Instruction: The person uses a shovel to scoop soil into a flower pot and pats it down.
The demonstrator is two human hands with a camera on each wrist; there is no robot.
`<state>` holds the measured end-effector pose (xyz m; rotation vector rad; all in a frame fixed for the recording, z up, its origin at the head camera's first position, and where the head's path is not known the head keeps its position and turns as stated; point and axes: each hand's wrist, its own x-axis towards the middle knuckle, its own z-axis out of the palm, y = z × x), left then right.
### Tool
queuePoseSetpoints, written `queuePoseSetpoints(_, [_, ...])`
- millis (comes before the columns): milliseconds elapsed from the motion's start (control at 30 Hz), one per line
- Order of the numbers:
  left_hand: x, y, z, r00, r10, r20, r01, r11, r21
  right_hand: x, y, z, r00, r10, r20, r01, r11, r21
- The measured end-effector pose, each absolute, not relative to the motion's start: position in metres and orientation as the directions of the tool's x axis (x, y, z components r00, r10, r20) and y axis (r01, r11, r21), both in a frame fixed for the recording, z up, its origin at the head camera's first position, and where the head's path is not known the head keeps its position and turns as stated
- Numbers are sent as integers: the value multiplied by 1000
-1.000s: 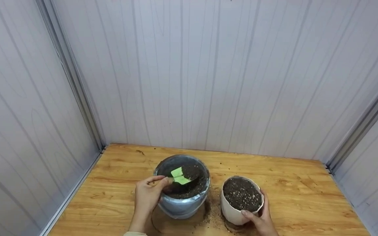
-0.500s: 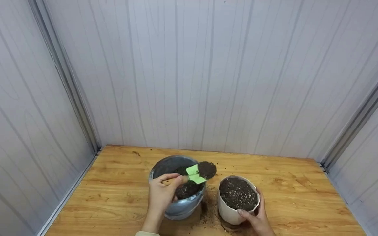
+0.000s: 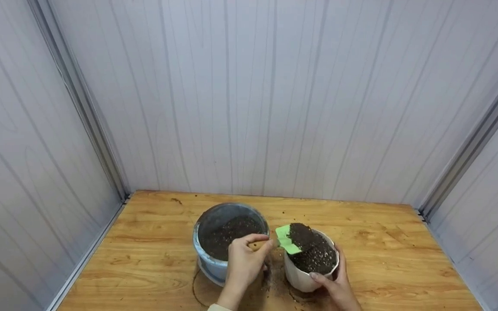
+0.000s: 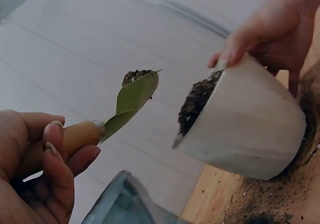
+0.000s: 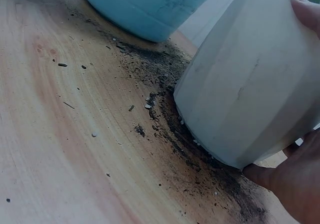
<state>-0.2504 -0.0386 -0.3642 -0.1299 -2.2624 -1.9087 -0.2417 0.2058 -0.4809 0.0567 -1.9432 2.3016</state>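
My left hand grips the wooden handle of a small green garden trowel. Dark soil is heaped on its blade, which is over the left side of a white faceted pot. That pot is filled with potting soil close to its rim. My right hand holds the pot from the right, thumb at the near rim and fingers around the far side. Left of it stands a larger blue-grey pot with soil inside, partly hidden by my left hand.
Spilled soil lies on the wooden table between the two pots and around the white pot's base. Pale panel walls enclose the table at the back and on both sides.
My left hand has lifted the loaded trowel out of the blue-grey pot and carried it right, over the white pot. My right hand keeps its hold on the white pot.
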Motion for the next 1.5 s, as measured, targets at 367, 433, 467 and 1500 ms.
queuePoseSetpoints(367, [-248, -14, -377, -938, -15, 346, 325, 311, 893, -242, 208, -481, -992, 66, 106, -112, -106, -988])
queuePoseSetpoints(433, [-248, -11, -378, -938, -5, 348, 329, 311, 892, -242, 208, -481, -992, 65, 104, -111, -112, -987])
queuePoseSetpoints(467, [-248, -10, -379, -936, 1, 351, 334, 311, 890, -242, 208, -481, -992, 66, 104, -111, -116, -987])
queuePoseSetpoints(1500, [-238, -1, -388, -602, -55, 797, 569, 670, 476, -243, 208, -480, -992, 68, 104, -110, -96, -989])
